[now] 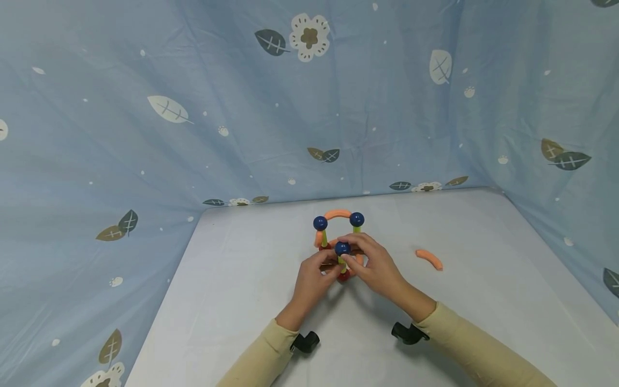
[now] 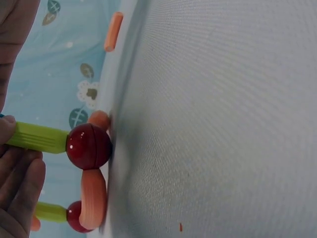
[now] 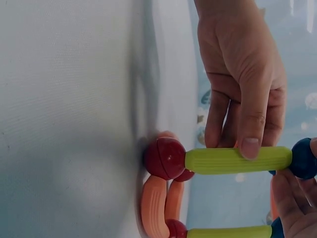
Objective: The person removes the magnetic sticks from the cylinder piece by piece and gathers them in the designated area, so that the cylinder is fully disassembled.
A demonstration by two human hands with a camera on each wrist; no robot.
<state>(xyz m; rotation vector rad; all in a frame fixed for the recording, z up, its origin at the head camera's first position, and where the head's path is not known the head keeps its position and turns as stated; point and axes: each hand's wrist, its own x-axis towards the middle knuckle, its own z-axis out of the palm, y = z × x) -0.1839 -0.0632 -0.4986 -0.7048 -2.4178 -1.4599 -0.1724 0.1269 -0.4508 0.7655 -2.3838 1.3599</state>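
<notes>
A toy frame of balls and rods stands mid-table, its red balls (image 2: 89, 146) low and its blue balls high. My left hand (image 1: 311, 279) pinches a yellow-green rod (image 3: 237, 160) that runs from a red ball (image 3: 165, 158) up to the near blue ball (image 1: 342, 248). Around that blue ball curl the fingers of my right hand (image 1: 379, 266). Behind the hands, a curved orange rod (image 1: 337, 213) bridges the left rear blue ball (image 1: 320, 223) and the right rear one (image 1: 357, 219). Fingers hide part of the lower frame.
A loose curved orange rod (image 1: 429, 259) lies to the right of the frame. The white tabletop (image 1: 232, 290) meets a blue leaf-print cloth (image 1: 242, 107) behind and at both sides. A black wrist mount (image 1: 410, 333) sits under the right sleeve, another (image 1: 306, 342) by the left.
</notes>
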